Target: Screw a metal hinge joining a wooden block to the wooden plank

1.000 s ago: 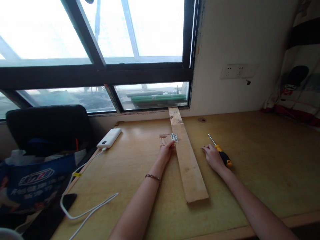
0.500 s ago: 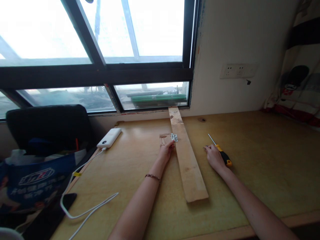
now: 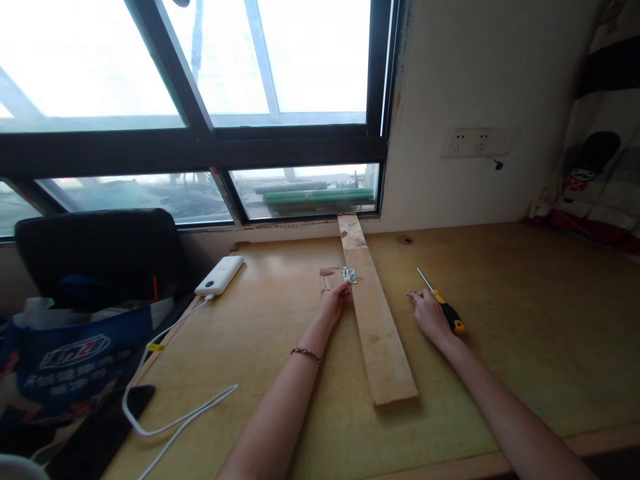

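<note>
A long wooden board (image 3: 383, 333) lies on the table, its far end at the window. Against its left side sits a small wood piece (image 3: 327, 279), and a silvery metal hinge (image 3: 349, 275) bridges the two. My left hand (image 3: 335, 301) is closed at the hinge, thumb on its near edge, other fingers mostly hidden. To the right of the board, my right hand (image 3: 427, 312) rests low over the table with fingertips pinched together; a tiny dark thing shows at them, too small to name. Beside that hand lies a screwdriver (image 3: 450, 315) with a yellow and black handle, its shaft pointing away.
A white power bank (image 3: 220, 276) with a white cable (image 3: 185, 421) lies on the table (image 3: 280, 320) at left. Further left are a black chair (image 3: 100, 253) and a blue bag (image 3: 85, 353). Window and wall sockets (image 3: 470, 143) stand behind.
</note>
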A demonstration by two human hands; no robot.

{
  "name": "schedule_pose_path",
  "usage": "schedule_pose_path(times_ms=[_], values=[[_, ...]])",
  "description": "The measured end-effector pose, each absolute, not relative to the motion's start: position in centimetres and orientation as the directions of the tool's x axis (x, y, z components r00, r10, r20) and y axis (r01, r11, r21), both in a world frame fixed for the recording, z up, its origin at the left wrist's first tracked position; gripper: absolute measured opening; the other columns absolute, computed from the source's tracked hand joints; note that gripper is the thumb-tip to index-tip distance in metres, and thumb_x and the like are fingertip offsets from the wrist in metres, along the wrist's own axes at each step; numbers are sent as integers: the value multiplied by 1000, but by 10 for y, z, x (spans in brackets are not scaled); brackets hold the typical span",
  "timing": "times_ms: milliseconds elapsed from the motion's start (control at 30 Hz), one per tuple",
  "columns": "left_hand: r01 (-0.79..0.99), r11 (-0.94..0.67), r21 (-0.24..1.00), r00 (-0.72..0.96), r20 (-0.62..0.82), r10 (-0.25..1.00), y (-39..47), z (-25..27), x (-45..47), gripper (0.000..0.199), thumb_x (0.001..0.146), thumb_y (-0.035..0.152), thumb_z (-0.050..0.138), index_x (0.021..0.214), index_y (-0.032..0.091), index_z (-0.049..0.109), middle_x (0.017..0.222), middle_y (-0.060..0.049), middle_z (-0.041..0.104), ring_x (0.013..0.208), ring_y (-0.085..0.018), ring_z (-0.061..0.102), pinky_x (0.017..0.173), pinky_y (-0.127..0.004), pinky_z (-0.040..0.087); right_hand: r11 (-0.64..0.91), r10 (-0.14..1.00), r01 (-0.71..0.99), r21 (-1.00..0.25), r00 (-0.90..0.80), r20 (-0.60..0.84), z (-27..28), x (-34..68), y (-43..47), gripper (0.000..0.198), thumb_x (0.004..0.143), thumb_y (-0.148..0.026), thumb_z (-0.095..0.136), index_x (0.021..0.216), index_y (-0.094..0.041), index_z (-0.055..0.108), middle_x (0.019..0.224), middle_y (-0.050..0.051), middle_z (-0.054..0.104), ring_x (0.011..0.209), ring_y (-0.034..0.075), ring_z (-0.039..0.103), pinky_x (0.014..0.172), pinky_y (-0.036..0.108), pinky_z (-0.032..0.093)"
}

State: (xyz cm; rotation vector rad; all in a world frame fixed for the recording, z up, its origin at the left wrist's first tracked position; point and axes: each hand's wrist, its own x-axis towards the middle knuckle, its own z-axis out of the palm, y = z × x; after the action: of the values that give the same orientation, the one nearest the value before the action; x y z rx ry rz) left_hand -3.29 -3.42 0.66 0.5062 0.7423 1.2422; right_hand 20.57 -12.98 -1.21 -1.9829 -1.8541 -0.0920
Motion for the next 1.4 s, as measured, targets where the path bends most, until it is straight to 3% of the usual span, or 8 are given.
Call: schedule_pose_path(times_ms=[100, 200, 300, 400, 500, 833, 1100, 1400], values=[[-650, 277, 707, 145, -242, 959, -34, 6, -33, 24, 57, 5, 72, 77, 8, 60, 68, -4, 63, 50, -5, 53, 45, -14, 42, -6, 927, 941, -338, 132, 351, -12, 206, -130, 30, 84, -16, 36, 100, -14, 62, 88, 12, 54, 82, 20, 51, 74, 29, 39], [-652, 272, 708, 140, -240, 961, -34, 7, -32, 21, 57, 5, 71, 75, 8, 59, 68, -3, 63, 50, -5, 53, 45, -14, 42, 35, 897, 838, -545, 213, 386, -10, 203, -127, 28, 84, -21, 37, 94, -14, 63, 90, 11, 57, 84, 19, 53, 75, 30, 41], [-657, 275, 702, 138, -247, 959, -35, 8, -32, 19, 59, 4, 69, 74, 9, 59, 65, -2, 62, 49, -5, 53, 44, -14, 41, 94, 889, 578, -810, 317, 330, 2, 191, -114, 25, 80, -30, 43, 88, -15, 62, 86, 8, 62, 79, 18, 57, 71, 31, 44], [-660, 280, 697, 130, -261, 957, -35, 8, -32, 19, 59, 4, 68, 74, 9, 59, 63, -1, 61, 47, -5, 52, 43, -14, 41, 177, 898, 325, -929, 332, 287, 23, 165, -90, 28, 73, -39, 53, 84, -15, 62, 81, 7, 65, 72, 17, 59, 66, 29, 46], [-666, 283, 690, 148, -250, 957, -33, 6, -32, 18, 59, 4, 68, 74, 9, 59, 66, -3, 62, 49, -5, 52, 44, -14, 41, 253, 905, 291, -923, 265, 332, 41, 132, -60, 28, 67, -40, 59, 78, -14, 64, 77, 7, 67, 69, 17, 60, 64, 28, 46], [-684, 252, 685, 140, -216, 966, -32, 3, -33, 25, 58, 6, 69, 82, 10, 61, 73, -3, 63, 52, -4, 53, 44, -13, 41, 137, 904, 604, -785, 248, 348, 39, 92, -15, 20, 65, -37, 61, 74, -21, 70, 68, 2, 69, 62, 16, 61, 59, 25, 44], [-672, 241, 700, 133, -206, 969, -34, 5, -32, 30, 57, 7, 70, 86, 11, 62, 78, -3, 63, 53, -5, 53, 44, -14, 40, 144, 895, 721, -678, 197, 399, 40, 89, -18, 15, 66, -34, 64, 75, -24, 71, 77, 1, 70, 70, 15, 62, 62, 23, 42], [-657, 257, 709, 141, -219, 965, -34, 5, -33, 26, 58, 8, 70, 83, 11, 62, 77, -4, 63, 54, -5, 53, 46, -14, 41, -23, 931, 669, -743, 285, 228, 44, 92, -12, 22, 57, -44, 67, 69, -25, 70, 66, -2, 68, 63, 15, 61, 53, 22, 39]])
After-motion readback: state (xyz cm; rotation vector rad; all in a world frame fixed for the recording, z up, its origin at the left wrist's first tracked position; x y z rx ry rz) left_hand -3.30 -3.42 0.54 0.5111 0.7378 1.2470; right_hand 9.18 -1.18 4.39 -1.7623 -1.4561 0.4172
